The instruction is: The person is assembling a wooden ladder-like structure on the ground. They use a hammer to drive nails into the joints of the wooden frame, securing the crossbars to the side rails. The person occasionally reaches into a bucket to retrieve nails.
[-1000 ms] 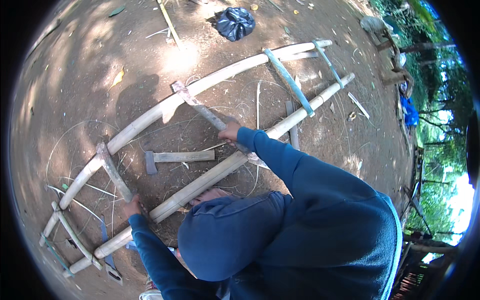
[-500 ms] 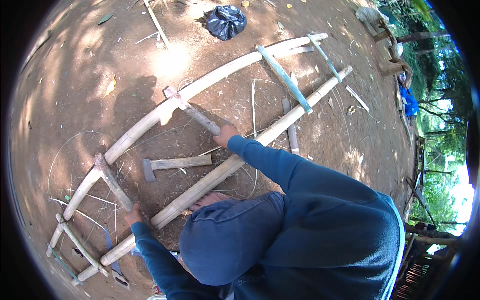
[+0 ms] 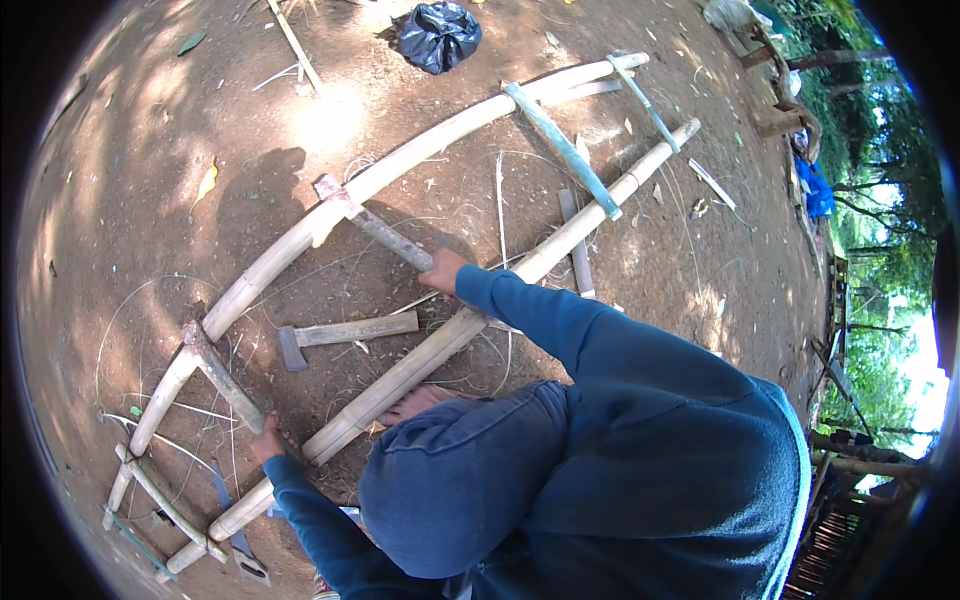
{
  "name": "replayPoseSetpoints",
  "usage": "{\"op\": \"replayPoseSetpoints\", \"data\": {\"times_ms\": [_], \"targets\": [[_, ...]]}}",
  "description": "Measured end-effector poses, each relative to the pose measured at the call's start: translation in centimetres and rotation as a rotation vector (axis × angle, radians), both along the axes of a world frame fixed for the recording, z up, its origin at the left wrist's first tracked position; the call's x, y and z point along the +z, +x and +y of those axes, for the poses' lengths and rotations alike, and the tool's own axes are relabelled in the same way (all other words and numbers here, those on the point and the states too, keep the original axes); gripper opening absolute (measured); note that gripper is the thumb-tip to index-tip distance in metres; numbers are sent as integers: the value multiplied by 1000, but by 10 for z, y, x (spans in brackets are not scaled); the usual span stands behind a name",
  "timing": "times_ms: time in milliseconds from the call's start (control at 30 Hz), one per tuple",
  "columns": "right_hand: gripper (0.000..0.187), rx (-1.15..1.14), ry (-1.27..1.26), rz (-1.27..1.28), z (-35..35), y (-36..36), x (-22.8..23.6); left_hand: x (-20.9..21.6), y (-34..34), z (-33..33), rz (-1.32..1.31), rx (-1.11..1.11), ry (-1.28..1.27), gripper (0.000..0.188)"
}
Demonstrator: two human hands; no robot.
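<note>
A ladder-like frame of two long pale poles lies on the ground, with a far pole (image 3: 262, 268) and a near pole (image 3: 385, 385). My right hand (image 3: 443, 272) is closed around the near end of a rough wooden crosspiece (image 3: 385, 235), whose other end meets the far pole. Farther left, my left hand (image 3: 272, 442) grips a second crosspiece (image 3: 230, 385), likewise meeting the far pole. An axe (image 3: 350, 330) with a wooden handle lies between the poles. Greenish slats (image 3: 563, 150) span the right end, and a thin stick (image 3: 160, 500) crosses the left end.
A handsaw (image 3: 240, 550) lies under the near pole at lower left. A bare foot (image 3: 418, 402) rests beside that pole, next to dark blue cloth (image 3: 465, 485). A black plastic bag (image 3: 438, 38) sits beyond the frame. Thin strips, leaves and sticks litter the brown soil.
The view has shifted slightly, so the bag and the frame's right end appear higher and farther left. Both hands keep their hold on the crosspieces, with little other movement.
</note>
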State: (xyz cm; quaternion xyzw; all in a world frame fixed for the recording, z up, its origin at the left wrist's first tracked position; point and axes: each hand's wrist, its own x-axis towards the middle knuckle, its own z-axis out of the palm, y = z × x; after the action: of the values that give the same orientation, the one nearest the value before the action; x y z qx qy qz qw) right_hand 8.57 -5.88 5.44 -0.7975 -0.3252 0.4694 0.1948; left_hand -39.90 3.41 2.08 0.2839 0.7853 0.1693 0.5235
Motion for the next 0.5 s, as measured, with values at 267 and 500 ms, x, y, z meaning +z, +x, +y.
{"op": "replayPoseSetpoints", "data": {"times_ms": [267,500], "targets": [[38,78,-1,-33,25,-25,-19,18,-20,11,83,-9,44,33],[38,38,-56,-23,31,-51,-8,34,-34,25,56,-11,29,32]]}}
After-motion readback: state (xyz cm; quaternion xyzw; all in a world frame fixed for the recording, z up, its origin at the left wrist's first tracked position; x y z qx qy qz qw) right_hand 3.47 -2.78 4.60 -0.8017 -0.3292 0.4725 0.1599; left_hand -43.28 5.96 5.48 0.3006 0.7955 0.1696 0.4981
